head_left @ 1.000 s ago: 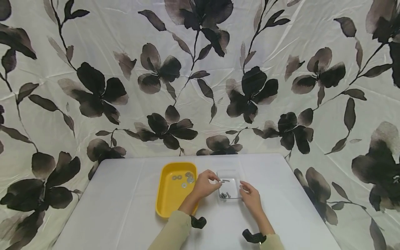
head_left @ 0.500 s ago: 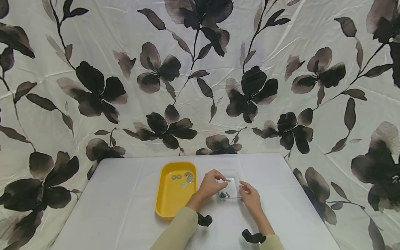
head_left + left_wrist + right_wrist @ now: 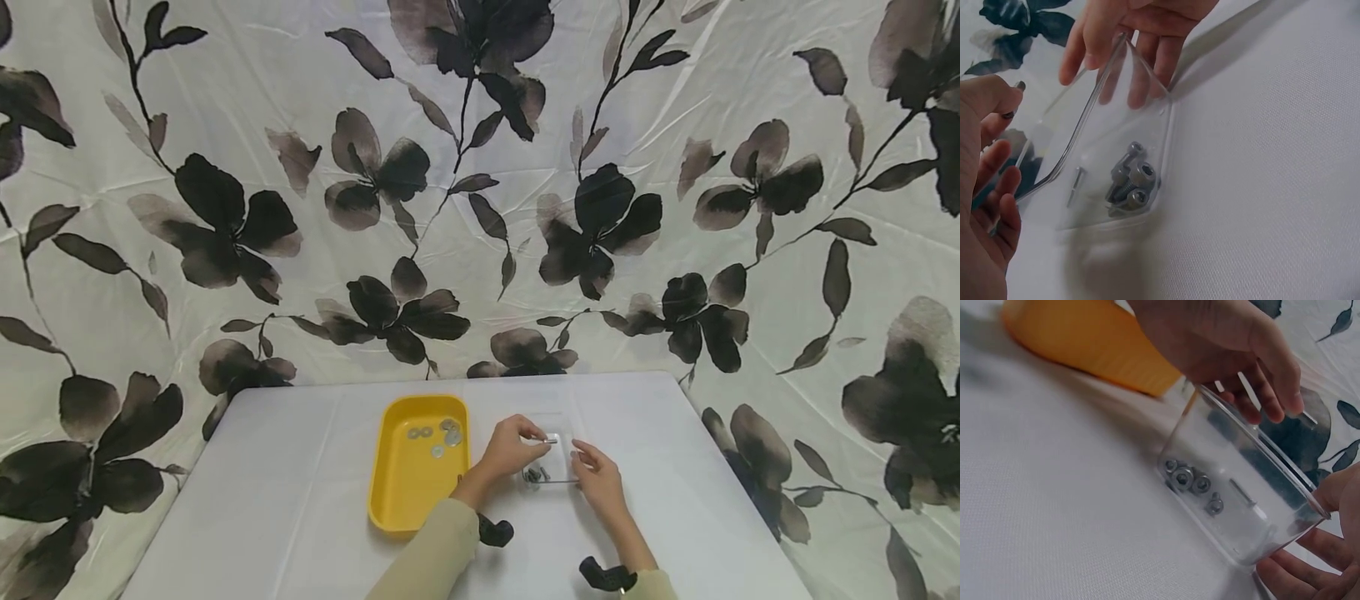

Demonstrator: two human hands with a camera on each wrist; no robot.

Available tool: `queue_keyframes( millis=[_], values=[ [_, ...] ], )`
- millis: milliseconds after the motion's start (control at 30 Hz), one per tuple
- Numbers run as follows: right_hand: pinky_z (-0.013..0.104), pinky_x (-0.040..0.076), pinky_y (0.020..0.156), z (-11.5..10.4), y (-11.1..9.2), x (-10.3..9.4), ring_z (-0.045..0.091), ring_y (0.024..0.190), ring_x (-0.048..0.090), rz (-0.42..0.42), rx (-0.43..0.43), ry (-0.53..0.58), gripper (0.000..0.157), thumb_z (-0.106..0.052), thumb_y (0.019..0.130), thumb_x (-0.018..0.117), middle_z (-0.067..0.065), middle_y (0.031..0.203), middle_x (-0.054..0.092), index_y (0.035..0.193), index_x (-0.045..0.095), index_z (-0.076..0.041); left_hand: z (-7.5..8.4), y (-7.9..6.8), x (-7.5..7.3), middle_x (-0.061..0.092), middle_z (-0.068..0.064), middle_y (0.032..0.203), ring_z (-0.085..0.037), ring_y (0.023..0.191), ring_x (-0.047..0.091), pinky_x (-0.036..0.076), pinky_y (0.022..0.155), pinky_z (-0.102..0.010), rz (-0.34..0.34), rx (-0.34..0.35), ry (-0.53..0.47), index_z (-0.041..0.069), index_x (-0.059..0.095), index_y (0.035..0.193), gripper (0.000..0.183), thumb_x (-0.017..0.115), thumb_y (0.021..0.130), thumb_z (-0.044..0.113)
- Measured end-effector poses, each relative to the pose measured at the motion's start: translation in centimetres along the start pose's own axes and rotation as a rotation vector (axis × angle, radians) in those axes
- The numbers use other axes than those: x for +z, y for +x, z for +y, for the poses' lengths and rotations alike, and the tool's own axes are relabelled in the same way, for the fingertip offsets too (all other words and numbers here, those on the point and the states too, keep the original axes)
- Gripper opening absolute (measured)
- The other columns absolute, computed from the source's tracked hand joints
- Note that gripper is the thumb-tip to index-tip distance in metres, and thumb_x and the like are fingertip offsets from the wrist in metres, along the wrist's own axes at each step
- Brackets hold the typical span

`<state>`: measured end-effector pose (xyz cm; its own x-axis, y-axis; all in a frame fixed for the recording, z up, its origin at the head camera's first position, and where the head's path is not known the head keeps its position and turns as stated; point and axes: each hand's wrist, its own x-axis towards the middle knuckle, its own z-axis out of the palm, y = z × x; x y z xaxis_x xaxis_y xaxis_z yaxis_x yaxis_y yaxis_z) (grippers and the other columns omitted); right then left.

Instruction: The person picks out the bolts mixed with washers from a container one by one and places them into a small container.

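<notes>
Thumb and fingers of my left hand (image 3: 512, 450) pinch a small metal bolt (image 3: 551, 441) over the clear plastic box (image 3: 1210, 434). The bolt's threaded end (image 3: 1309, 419) sticks out past the fingertips in the right wrist view. My right hand (image 3: 602, 479) grips the box at its right side, thumb near the rim and fingers along the wall. Several socket-head bolts (image 3: 1132, 181) lie heaped in one corner of the box. A thinner screw (image 3: 1075, 186) lies apart from them on the box floor.
Left of the box stands a yellow tray (image 3: 372, 500), partly behind my left forearm. Several flat washers (image 3: 452, 435) lie inside it. Both stand on a white-covered table (image 3: 300, 467), with a flower-printed cloth (image 3: 480, 208) hanging behind.
My left hand has moved to the right with the bolt, from the box's left edge to over its middle. My right hand has stayed at the box's right side.
</notes>
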<state>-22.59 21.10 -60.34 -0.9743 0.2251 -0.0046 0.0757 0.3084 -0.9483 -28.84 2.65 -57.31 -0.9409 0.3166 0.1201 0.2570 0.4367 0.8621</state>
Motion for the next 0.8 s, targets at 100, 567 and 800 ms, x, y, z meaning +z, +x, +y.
queue_keyframes(
  millis=[100, 567, 800],
  values=[
    [0.03, 0.055, 0.067, -0.1, 0.1, 0.1, 0.028, 0.091, 0.067, -0.002, -0.006, 0.01, 0.035, -0.016, 0.095, 0.061, 0.02, 0.118, 0.063, 0.129, 0.061, -0.009, 0.1, 0.0, 0.0, 0.062, 0.006, 0.093, -0.015, 0.095, 0.057, 0.049, 0.084, -0.033, 0.001, -0.013, -0.015, 0.016, 0.076, 0.091, 0.011, 0.076, 0.085, 0.025],
    [0.031, 0.055, 0.066, 0.0, 0.2, 0.1, 0.029, 0.089, 0.067, -0.012, -0.039, 0.024, 0.035, -0.016, 0.096, 0.06, 0.024, 0.119, 0.062, 0.129, 0.06, -0.006, 0.7, -0.5, -1.1, 0.063, 0.009, 0.094, -0.013, 0.091, 0.057, 0.049, 0.078, -0.028, -0.034, -0.033, -0.03, 0.018, 0.076, 0.094, 0.01, 0.071, 0.089, 0.025],
    [0.034, 0.056, 0.07, -0.2, -0.2, 0.2, 0.036, 0.099, 0.065, 0.018, -0.053, -0.055, 0.036, -0.011, 0.094, 0.059, 0.025, 0.123, 0.059, 0.13, 0.059, -0.005, 1.5, -1.5, -3.1, 0.064, 0.008, 0.096, -0.012, 0.089, 0.058, 0.05, 0.073, -0.026, -0.106, 0.0, -0.095, 0.011, 0.075, 0.098, 0.016, 0.069, 0.09, 0.024]
  ],
)
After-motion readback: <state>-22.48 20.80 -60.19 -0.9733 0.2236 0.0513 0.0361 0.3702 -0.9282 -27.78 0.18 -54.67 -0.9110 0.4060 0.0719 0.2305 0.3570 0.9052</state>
